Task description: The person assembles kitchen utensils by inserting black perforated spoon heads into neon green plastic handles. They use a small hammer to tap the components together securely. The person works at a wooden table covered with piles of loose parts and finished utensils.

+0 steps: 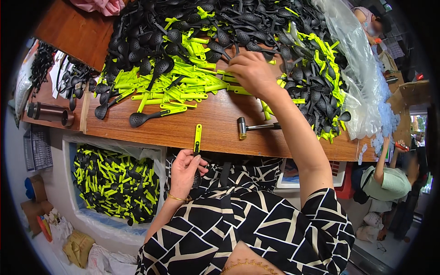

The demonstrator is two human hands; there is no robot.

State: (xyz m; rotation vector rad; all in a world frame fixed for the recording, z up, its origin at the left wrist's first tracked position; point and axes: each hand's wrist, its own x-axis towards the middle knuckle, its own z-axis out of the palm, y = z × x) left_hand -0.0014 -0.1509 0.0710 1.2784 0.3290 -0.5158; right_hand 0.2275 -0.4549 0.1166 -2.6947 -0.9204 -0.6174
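Near the table's front edge, my left hand (184, 169) is closed on a slotted spoon (198, 138). Its lime-green handle points up and its dark head hangs partly hidden below my fingers. My right arm stretches across the table, and my right hand (251, 75) is over the heap with its fingers bent down and closed. Whatever lies under those fingertips is hidden. Lime-green handle pieces (183, 87) lie piled just left of it. Behind and beside them spreads a large heap of black perforated spoon heads (252, 18).
A small hammer (243, 128) lies on the tabletop (183, 130) below my right wrist. Left of my lap, a lined bin (161, 183) holds many green-and-black spoons. One spoon (156, 115) lies at the front left. A metal flask (49, 113) and clear plastic sheeting (355, 59) flank the table; co-workers are at right.
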